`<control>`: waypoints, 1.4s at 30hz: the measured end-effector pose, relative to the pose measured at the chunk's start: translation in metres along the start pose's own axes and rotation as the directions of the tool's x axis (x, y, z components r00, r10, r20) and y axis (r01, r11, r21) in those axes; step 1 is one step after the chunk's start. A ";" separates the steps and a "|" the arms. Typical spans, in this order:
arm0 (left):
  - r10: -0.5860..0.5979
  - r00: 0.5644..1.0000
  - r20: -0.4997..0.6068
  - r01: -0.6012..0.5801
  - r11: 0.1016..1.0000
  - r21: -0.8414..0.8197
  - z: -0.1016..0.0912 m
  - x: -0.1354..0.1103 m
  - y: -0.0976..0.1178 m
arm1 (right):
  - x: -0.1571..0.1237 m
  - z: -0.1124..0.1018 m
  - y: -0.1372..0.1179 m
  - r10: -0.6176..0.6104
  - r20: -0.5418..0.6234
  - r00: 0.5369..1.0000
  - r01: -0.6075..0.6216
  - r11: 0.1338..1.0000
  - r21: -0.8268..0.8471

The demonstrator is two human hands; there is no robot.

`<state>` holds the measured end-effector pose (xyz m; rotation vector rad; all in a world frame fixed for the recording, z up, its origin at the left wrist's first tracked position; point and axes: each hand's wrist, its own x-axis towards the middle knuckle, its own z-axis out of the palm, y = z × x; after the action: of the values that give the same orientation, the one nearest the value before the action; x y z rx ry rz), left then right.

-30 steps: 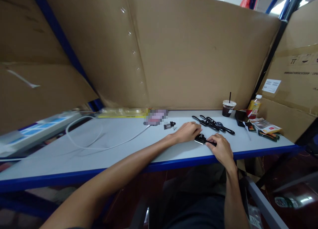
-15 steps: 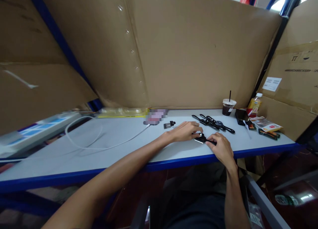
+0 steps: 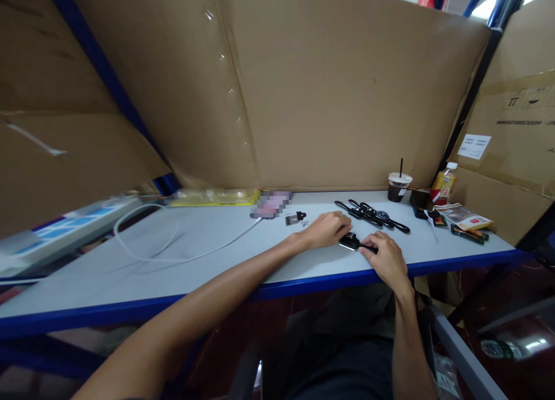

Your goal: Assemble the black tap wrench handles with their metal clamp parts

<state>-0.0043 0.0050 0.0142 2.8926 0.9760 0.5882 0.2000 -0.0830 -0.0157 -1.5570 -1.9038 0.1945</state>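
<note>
Currently, the black tool point(image 3: 349, 243) sits near the front edge of the table point(image 3: 173, 276) — right hand point(image 3: 385, 254) pinching its handle point(image 3: 368, 249), left hand point(image 3: 328, 229) curled at the other end, grip hidden. Similar black tools point(image 3: 373, 216) lie clustered just beyond.

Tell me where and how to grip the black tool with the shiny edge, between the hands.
The black tool is probably best pinched by its thin black handle, from the right: it juts toward the right hand, while the wider middle has that shiny edge to avoid. The left hand is at the opposite side.
</note>
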 end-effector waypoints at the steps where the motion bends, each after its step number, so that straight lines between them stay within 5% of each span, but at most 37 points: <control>1: 0.012 1.000 -0.003 -0.012 1.000 -0.003 -0.003 -0.001 -0.002 | 0.000 0.000 0.000 0.001 0.001 1.000 -0.001 1.000 -0.001; 7: 0.160 0.986 0.057 -0.159 0.987 -0.016 -0.011 -0.005 -0.006 | 0.000 -0.002 -0.003 0.018 0.010 1.000 -0.018 1.000 -0.003; 32: 0.036 0.999 0.026 -0.036 0.999 -0.004 0.005 0.000 0.007 | 0.001 0.000 0.000 0.011 0.013 1.000 -0.011 1.000 -0.007; 42: 0.161 0.986 0.034 -0.162 0.986 0.035 -0.011 -0.005 -0.003 | 0.000 0.000 -0.001 0.009 0.008 1.000 -0.009 1.000 -0.012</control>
<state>-0.0134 0.0033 0.0221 3.0245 0.7617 0.5371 0.1991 -0.0830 -0.0155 -1.5748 -1.9079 0.1939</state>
